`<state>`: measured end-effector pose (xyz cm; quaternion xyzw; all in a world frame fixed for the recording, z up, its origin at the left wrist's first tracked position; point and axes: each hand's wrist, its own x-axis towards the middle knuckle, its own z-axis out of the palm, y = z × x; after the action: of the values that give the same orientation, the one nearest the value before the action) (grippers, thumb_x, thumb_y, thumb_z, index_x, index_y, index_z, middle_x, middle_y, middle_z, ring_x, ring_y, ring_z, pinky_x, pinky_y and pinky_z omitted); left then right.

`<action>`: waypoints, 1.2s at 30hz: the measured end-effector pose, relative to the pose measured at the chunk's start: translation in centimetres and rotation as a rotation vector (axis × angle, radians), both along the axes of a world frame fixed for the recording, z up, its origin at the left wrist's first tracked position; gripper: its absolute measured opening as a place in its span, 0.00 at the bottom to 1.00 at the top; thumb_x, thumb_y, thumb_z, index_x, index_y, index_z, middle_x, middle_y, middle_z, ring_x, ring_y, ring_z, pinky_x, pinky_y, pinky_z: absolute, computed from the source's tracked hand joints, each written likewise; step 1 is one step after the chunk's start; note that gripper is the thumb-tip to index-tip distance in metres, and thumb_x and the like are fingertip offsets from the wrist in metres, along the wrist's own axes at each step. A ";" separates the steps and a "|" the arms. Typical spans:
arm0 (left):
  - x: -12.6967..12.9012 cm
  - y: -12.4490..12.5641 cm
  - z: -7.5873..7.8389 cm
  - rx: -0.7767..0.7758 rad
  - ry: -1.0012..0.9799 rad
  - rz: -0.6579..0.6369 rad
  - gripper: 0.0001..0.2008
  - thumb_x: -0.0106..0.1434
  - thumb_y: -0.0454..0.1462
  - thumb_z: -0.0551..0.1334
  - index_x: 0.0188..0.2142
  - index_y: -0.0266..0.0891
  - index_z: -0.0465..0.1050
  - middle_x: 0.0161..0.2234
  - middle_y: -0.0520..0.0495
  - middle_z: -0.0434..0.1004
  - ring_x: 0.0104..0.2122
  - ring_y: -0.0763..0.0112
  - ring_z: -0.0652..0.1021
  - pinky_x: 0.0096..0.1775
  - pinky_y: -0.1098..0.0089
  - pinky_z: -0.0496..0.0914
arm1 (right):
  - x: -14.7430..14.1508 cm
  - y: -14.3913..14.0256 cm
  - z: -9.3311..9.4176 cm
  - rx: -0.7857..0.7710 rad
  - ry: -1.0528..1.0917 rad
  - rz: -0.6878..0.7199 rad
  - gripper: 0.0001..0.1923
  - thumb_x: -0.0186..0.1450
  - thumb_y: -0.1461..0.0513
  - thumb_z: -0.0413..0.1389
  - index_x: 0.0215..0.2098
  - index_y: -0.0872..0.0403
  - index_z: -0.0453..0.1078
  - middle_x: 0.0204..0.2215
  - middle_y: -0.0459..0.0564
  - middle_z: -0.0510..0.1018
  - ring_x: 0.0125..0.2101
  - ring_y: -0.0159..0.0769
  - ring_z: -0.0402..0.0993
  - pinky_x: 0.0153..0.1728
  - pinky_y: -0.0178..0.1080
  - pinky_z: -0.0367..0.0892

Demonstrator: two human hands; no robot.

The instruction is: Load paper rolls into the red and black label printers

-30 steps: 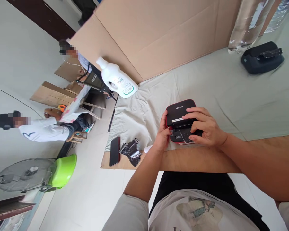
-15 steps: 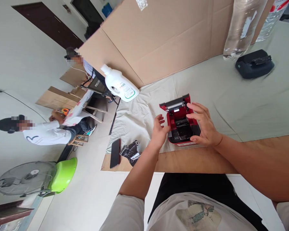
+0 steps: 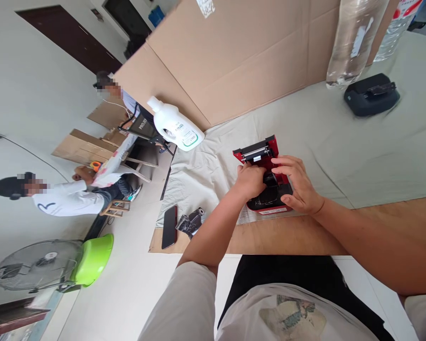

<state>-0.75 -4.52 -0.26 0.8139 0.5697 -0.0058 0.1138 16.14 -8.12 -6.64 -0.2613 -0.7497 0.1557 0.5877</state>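
A small red and black printer [image 3: 273, 207], apparently for labels or receipts, stands near the table's front edge with its lid [image 3: 257, 150] raised. My left hand [image 3: 250, 181] reaches over its left side into the open compartment. Its fingertips are mostly hidden, so I cannot see whether they pinch anything. At the printer's right side is my right hand [image 3: 300, 184], fingers spread, fingertips by the lid's hinge side and thumb by the front corner. A dark paper roll [image 3: 270, 180] or roller partly shows inside the compartment.
A phone [image 3: 169, 227] and a crumpled black wrapper [image 3: 190, 223] lie front left. Behind stand a white detergent bottle [image 3: 179, 125], a cardboard panel [image 3: 241, 57] and a large clear bottle [image 3: 353, 42]. A black device [image 3: 371, 97] sits back right. Two people work at left.
My left hand has moved from the printer's left side up and right into its compartment. The printer has turned slightly or shifted a little left. My right hand stays beside it.
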 end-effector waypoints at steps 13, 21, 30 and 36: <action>-3.6 -1.5 0.6 -0.116 -0.728 0.016 0.17 0.50 0.30 0.65 0.41 0.40 0.71 0.43 0.47 0.78 0.43 0.63 0.77 0.51 0.61 0.69 | 0.0 0.0 0.0 0.017 0.006 -0.013 0.27 0.68 0.42 0.47 0.56 0.48 0.66 0.56 0.58 0.71 0.58 0.56 0.65 0.58 0.61 0.60; -21.1 -0.4 -0.1 -0.243 -0.826 0.614 0.26 0.41 0.35 0.73 0.41 0.37 0.69 0.33 0.50 0.76 0.30 0.70 0.76 0.32 0.70 0.70 | -0.2 0.1 0.0 0.035 0.007 -0.028 0.26 0.69 0.43 0.46 0.55 0.50 0.68 0.54 0.59 0.73 0.56 0.56 0.67 0.55 0.62 0.63; -27.3 -2.3 -4.0 -0.078 -0.172 0.844 0.25 0.48 0.35 0.69 0.48 0.39 0.71 0.48 0.42 0.76 0.51 0.55 0.76 0.53 0.60 0.69 | -0.3 0.2 -0.1 0.040 -0.024 -0.074 0.25 0.69 0.43 0.46 0.54 0.48 0.68 0.52 0.58 0.75 0.54 0.56 0.70 0.54 0.63 0.64; -26.5 -6.8 -2.2 -0.178 0.018 0.734 0.13 0.51 0.32 0.62 0.38 0.38 0.76 0.39 0.43 0.80 0.43 0.58 0.79 0.48 0.63 0.72 | -0.3 0.2 -0.1 0.028 -0.022 -0.076 0.24 0.69 0.43 0.46 0.53 0.48 0.68 0.51 0.58 0.75 0.54 0.56 0.70 0.54 0.63 0.64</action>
<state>-27.20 -11.33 -2.50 0.5425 0.8217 -0.0214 0.1735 15.84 -7.93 -6.69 -0.2833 -0.7478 0.1198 0.5884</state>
